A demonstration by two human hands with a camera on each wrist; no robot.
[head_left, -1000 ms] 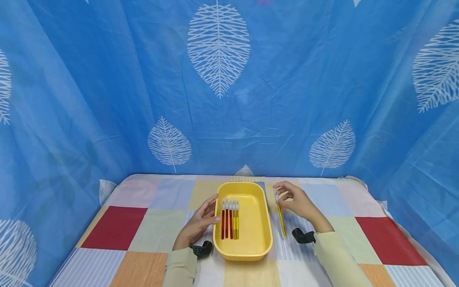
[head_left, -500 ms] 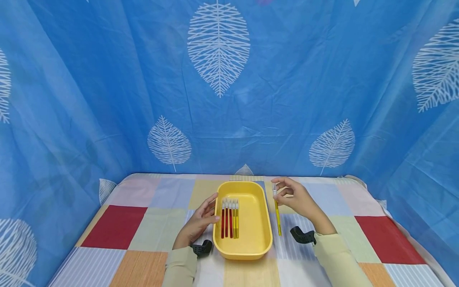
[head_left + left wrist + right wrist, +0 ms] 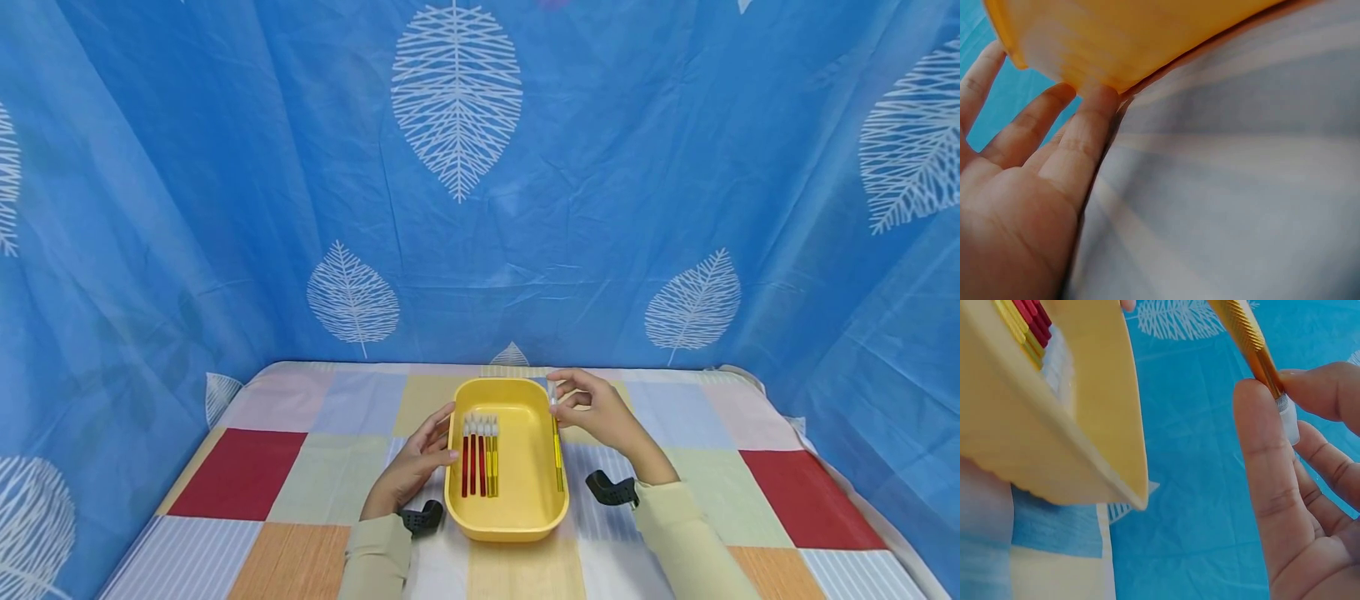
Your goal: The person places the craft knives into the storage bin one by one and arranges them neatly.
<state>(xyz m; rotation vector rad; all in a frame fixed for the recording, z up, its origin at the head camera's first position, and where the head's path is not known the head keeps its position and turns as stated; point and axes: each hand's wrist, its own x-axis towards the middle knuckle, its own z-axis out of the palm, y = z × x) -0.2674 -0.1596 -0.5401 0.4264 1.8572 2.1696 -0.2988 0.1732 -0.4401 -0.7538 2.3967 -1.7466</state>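
My right hand [image 3: 596, 412] pinches a gold craft knife [image 3: 557, 454] by its capped end between thumb and fingers. The knurled handle [image 3: 1244, 328] and translucent cap [image 3: 1289, 425] show in the right wrist view. In the head view the knife overlaps the right rim of a yellow tray [image 3: 528, 517], handle towards me. Inside the tray, along its left side, several capped craft knives lie side by side: red ones [image 3: 472, 467] at left, gold ones [image 3: 492, 468] beside them. My left hand [image 3: 412, 468] rests against the tray's left wall, fairly straight fingers touching it, thumb at the rim.
A patchwork cloth [image 3: 337, 483] covers the table. Blue curtain [image 3: 570, 208] with white leaf prints stands behind and at both sides. A blue item [image 3: 542, 382] peeks out behind the tray's far right corner. Each wrist wears a black mount [image 3: 611, 490].
My right hand has moved left with the gold craft knife, from beside the tray to over its right rim. The knife has turned closer to straight. My left hand and the tray have stayed put.
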